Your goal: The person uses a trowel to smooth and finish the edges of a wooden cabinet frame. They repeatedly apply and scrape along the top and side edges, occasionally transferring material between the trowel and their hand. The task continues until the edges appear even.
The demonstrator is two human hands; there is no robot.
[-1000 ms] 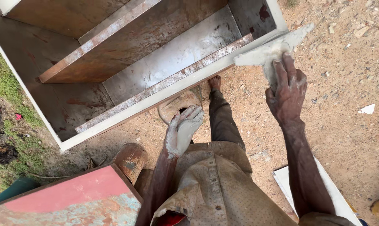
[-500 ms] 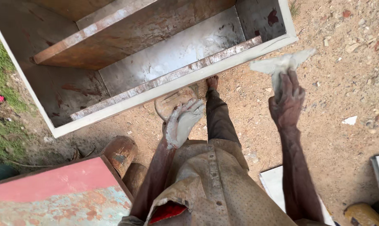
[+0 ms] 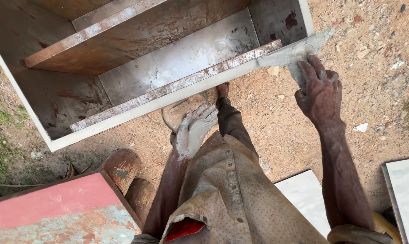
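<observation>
Rag (image 3: 299, 56) was back on the cabinet's front rim (image 3: 177, 95), at about 1 o'clock in the head view; half a second before it hung off the metal, lifted clear in the air. Right hand (image 3: 319, 90) lay flat on it, fingers spread and pressing the cloth onto the rim's right corner, so a wiping stroke looked to be restarting there. Left hand (image 3: 193, 131), coated in pale grey paste, sat at centre frame against the knee, fingers loosely extended, holding nothing, same as before. The open metal cabinet (image 3: 55, 95) showed a rusty shelf (image 3: 123, 40) at 11 o'clock and grey smears inside. Red rusted panel (image 3: 46, 208) at 8 o'clock, white board (image 3: 304, 199) at 5 o'clock on the dirt.
</observation>
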